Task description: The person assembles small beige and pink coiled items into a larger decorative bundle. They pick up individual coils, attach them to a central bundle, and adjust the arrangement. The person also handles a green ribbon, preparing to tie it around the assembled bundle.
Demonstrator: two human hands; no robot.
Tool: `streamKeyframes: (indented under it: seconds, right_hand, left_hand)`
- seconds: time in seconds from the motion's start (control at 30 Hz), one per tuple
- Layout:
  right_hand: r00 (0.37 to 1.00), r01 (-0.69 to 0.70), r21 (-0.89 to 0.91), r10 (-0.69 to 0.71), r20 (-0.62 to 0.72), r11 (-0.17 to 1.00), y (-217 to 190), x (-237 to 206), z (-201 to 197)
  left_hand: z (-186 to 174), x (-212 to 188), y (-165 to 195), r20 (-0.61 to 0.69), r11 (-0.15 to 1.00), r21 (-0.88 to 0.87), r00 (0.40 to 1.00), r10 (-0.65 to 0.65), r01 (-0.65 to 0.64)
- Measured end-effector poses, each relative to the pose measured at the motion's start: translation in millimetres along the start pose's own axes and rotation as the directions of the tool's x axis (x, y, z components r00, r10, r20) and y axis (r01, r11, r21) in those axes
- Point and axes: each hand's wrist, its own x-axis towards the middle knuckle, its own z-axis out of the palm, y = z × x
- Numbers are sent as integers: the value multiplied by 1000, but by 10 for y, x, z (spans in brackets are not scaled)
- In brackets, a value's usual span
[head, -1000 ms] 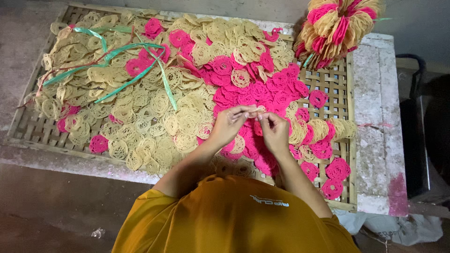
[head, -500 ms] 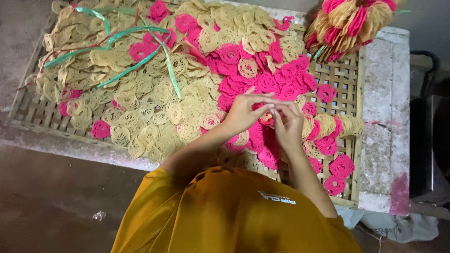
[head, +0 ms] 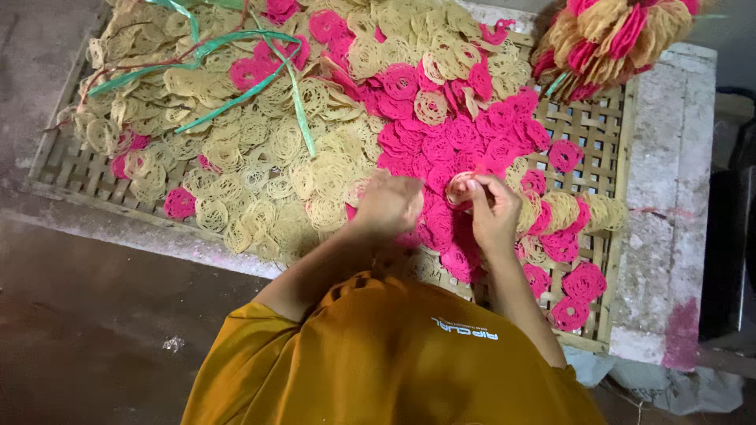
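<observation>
A woven bamboo tray [head: 600,130] holds a heap of round lacy coil discs, cream ones [head: 260,157] on the left and pink ones [head: 441,134] in the middle and right. My right hand [head: 494,211] pinches a small cream and pink disc [head: 458,187] at its fingertips, just above the pink pile. A short gap to the left, my left hand [head: 390,206] is curled knuckles-up over the discs. What its fingers hold is hidden. My orange shirt [head: 394,354] fills the bottom of the view.
Green plastic strips [head: 236,90] lie across the cream discs at the upper left. A tied bundle of pink and cream discs [head: 618,35] sits at the tray's top right corner. The tray rests on a stained concrete ledge [head: 669,205]; dark floor [head: 102,315] lies at the lower left.
My hands were together pinching discs. Now the left hand has drawn slightly away to the left, while the right keeps one disc. The camera view has shifted closer.
</observation>
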Motion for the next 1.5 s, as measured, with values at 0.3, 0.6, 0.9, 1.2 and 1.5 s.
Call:
streamKeyframes:
  seconds: [0.3,0.6,0.9,1.2,1.5]
  right_hand:
    - [960,275,-288,-244,138,917,-61,-82,132]
    - [974,212,-349,-169,149,913,-300,-14,129]
    - [995,77,-235,-60,79,969,-248,57,136]
    - [986,165,-325,-144,86,931,-260,47,158]
    - [978,204,-367,-173,114,908,-242,80,200]
  left_hand:
    - [-777,140,-154,-467,959,-279,866,-179,47]
    - [-612,211,10,-374,515,-842,860,-347,-159]
    - [-237,237,84,-617,879,-410,784,-72,-242]
    - [-185,303,-171,-586,905,-423,775,-235,-46]
    - [-287,376,-42,-186,362,-932,848,-495,6]
